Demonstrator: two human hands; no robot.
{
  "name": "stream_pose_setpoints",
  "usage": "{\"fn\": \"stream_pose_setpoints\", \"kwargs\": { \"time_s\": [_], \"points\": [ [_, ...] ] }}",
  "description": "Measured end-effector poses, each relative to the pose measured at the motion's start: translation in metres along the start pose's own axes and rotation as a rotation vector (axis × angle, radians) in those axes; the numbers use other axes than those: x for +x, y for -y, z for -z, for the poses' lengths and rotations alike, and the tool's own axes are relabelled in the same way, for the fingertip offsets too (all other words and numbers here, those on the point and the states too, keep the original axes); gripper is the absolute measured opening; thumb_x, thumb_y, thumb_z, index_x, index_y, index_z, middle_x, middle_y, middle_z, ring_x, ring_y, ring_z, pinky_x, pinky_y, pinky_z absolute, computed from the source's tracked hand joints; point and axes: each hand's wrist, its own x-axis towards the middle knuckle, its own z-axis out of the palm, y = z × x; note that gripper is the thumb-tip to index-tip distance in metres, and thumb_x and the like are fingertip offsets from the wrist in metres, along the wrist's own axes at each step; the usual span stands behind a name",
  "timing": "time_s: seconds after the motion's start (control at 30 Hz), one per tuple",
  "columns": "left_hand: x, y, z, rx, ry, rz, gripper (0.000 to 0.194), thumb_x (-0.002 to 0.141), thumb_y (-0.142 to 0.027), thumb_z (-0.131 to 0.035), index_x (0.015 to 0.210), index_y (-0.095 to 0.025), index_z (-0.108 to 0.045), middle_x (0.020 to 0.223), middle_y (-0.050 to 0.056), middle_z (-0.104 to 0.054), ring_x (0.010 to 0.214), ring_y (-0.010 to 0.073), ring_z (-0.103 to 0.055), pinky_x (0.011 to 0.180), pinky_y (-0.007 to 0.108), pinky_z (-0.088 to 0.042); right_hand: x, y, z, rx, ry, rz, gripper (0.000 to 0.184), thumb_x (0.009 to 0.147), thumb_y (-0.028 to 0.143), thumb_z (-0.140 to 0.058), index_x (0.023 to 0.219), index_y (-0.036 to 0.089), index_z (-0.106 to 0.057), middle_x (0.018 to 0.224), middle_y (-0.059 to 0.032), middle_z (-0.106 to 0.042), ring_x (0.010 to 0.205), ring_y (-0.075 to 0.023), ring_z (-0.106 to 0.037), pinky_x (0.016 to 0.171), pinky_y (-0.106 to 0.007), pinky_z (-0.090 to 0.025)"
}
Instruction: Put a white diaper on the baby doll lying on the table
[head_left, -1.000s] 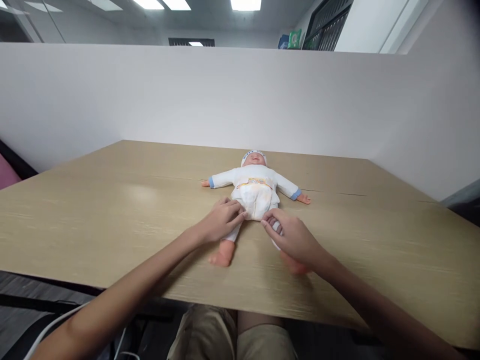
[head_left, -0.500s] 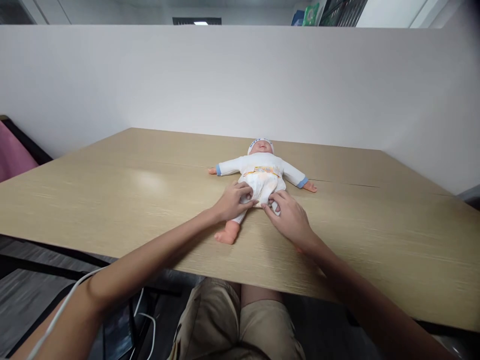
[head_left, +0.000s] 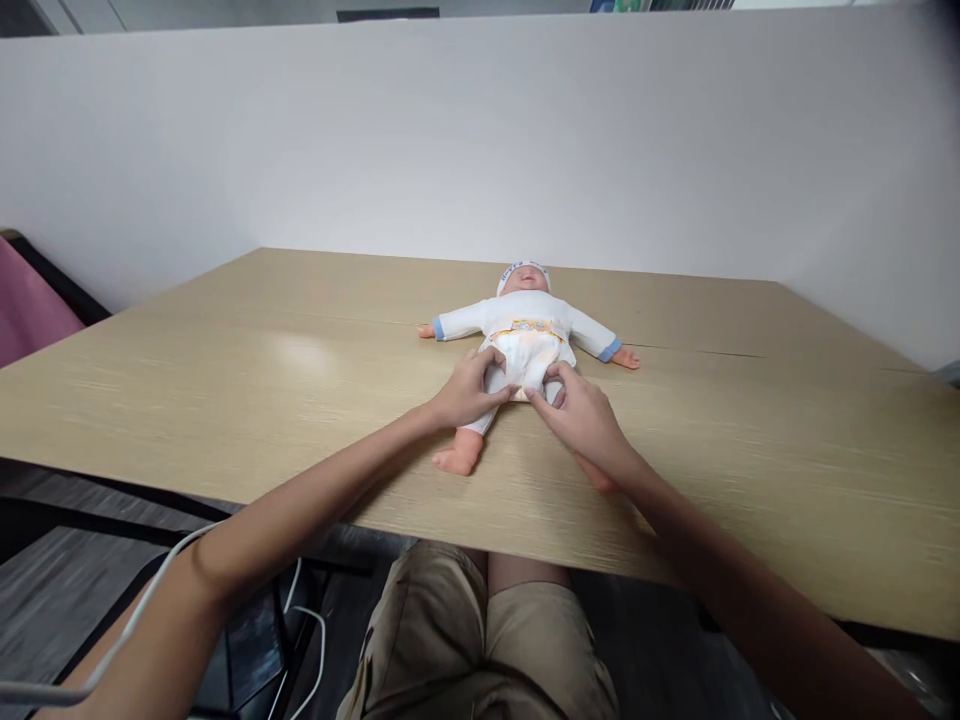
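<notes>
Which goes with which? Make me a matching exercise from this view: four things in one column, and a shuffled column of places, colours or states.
Things:
1. Doll
2. Diaper
3. Sleeve cuffs
4. Shorts

Descriptions:
A. Khaki, seen below the table's near edge
B. Blue
C. Lying face up, arms spread
D. White, between the left hand and right hand

Pairs: 1-C, 2-D, 3-B, 4-A

Small blue lettering is running along the white cap of the doll, staying too tiny to read with certainty. Orange-yellow printing is crossing the diaper's waistband, likewise showing nothing legible.
</notes>
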Motion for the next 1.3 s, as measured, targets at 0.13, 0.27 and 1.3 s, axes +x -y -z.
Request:
{"fn": "stream_pose_setpoints", "kwargs": {
  "time_s": [0.13, 0.27, 1.3],
  "points": [
    [-0.002, 0.01, -0.006, -0.268, -0.081, 0.05, 0.057, 0.08, -0.046, -0.09, 0.105, -0.025, -0.044, 0.107, 0.002, -0.056, 0.096, 0.0199, -0.058, 0.089, 0.036, -0.05, 0.001, -0.005, 0.003, 0.219, -0.069, -0.034, 0.038, 0.09, 0.052, -0.075, 0.112, 0.027, -0.057, 0.11, -0.0074, -0.083, 0.081, -0.0272, -0.073, 0.076, -0.038, -0.048],
    [-0.006, 0.014, -0.01, -0.409, -0.149, 0.174, 0.066, 0.074, -0.044, -0.096, 0.11, -0.025, -0.045, 0.109, 0.002, -0.062, 0.098, 0.0196, -0.064, 0.091, 0.036, -0.052, -0.001, -0.014, 0.013, 0.252, -0.082, -0.083, 0.039, 0.088, 0.056, -0.078, 0.107, 0.027, -0.061, 0.106, -0.0058, -0.086, 0.093, -0.0297, -0.078, 0.085, -0.04, -0.051],
    [-0.01, 0.001, 0.04, -0.509, -0.016, 0.443, 0.045, 0.091, -0.048, -0.085, 0.12, -0.021, -0.065, 0.116, 0.012, -0.082, 0.114, 0.0272, -0.076, 0.1, 0.043, -0.056, -0.01, -0.032, 0.029, -0.014, -0.159, 0.197, 0.029, 0.107, 0.047, -0.063, 0.108, 0.023, -0.079, 0.113, -0.0113, -0.075, 0.084, -0.0266, -0.068, 0.079, -0.043, -0.053]
  ]
}}
